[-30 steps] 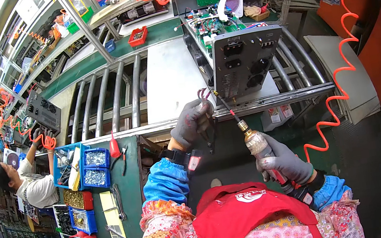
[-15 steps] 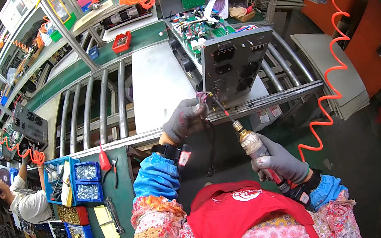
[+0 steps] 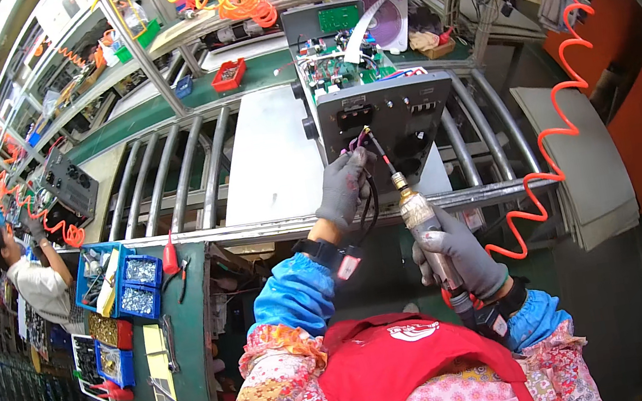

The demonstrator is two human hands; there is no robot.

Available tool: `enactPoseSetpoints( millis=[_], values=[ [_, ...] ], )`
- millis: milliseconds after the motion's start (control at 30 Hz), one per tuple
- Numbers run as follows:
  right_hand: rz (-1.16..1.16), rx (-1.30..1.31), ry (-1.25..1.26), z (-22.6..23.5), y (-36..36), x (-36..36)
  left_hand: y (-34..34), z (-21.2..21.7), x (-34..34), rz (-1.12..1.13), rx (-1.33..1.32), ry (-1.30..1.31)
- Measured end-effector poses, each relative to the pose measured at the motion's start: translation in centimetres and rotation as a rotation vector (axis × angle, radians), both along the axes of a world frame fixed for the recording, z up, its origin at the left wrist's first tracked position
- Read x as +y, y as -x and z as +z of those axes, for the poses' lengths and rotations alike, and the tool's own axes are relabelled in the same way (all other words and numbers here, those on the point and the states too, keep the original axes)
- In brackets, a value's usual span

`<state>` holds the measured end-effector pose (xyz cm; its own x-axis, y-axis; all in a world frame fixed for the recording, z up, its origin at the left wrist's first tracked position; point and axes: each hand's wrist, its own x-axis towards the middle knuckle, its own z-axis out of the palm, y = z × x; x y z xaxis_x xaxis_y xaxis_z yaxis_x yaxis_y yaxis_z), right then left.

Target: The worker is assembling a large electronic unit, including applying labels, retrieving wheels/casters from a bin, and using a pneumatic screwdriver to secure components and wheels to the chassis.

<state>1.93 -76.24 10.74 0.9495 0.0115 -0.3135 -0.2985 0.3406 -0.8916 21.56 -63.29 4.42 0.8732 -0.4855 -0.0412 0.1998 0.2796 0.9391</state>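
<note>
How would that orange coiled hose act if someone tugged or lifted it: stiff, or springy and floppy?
Probably springy. The orange coiled hose hangs in loose spirals from above down toward the pneumatic screwdriver held in the right hand, so it likely stretches when pulled and recoils. It looks thin and light, sagging freely in mid-air, so it would probably swing rather than hold a shape.

A single head-worn fisheye view looked steeply down from above the person's chest, close to both gloved hands, facing forward over the roller conveyor [image 3: 169, 182] toward bent, distant shelves [image 3: 174, 48]
</note>
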Motion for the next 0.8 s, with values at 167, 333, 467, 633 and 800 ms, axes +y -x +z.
enactPoseSetpoints(
  millis=[167, 333, 467, 633, 800],
  values=[
    [0.043, 0.008, 0.024, 0.3, -1.7, -3.0, -0.3, 0.1, -3.1, 0.072, 0.087, 0.004],
    [0.04, -0.032, 0.063, 0.0, -2.8, -3.4, -0.8, 0.0, -4.3, 0.14, 0.124, 0.048],
    [0.041, -0.044, 0.101, 0.4, -3.2, -3.0, -1.6, 0.1, -4.8, 0.137, 0.144, 0.002],
    [-0.073, 0.147, -0.22, 1.3, -2.6, -2.1, -1.8, -0.3, -5.3, 0.112, 0.107, -0.049],
    [-0.061, 0.083, -0.441, 2.0, -2.8, -0.4, -2.4, -1.0, -5.2, 0.057, 0.174, -0.014]
  ],
)
